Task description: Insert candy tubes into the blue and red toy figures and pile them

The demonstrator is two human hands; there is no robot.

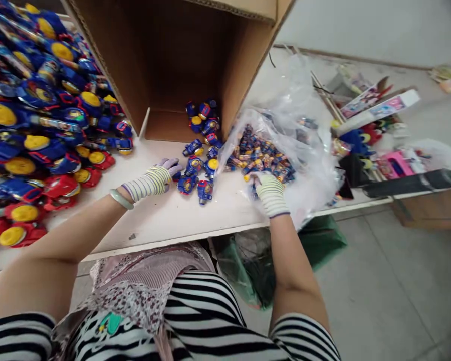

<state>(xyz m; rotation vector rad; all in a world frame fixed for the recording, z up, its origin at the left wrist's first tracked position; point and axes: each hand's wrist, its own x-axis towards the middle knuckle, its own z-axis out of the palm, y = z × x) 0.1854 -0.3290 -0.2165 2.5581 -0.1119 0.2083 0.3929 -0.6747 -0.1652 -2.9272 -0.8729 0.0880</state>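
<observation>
One big cardboard box [165,60] lies on its side at the far edge of the table [165,220], its open mouth facing the person. A heap of blue, red and yellow toys [41,125] fills the table's left end, right up to the box's left wall. At the right end, a clear plastic bag [308,145] slumps over the near edge, open toward the middle and holding a spill of small coloured pieces [263,155]. Below that edge, a green bag [323,240] sits on the floor.

Between the box mouth and the near edge lies a small cluster of blue toys [199,170], trailing back into the box.

The left hand [161,178], in a striped glove with a pale bangle [121,199] on the wrist, rests on the table. Its fingers are bent against the cluster's nearest toy, but I cannot tell whether they grip it. The right hand [270,193], gloved the same way, is sunk in the bag's mouth. Its fingers are buried among the pieces, so how far they are spread is hidden.

The likeliest mishap seems to be at the right. The bag hangs past the near edge, so a tug from the buried hand could drag it off and pour pieces onto the floor. A sweep of the left forearm could also knock the heap's loose toys off the edge.
</observation>
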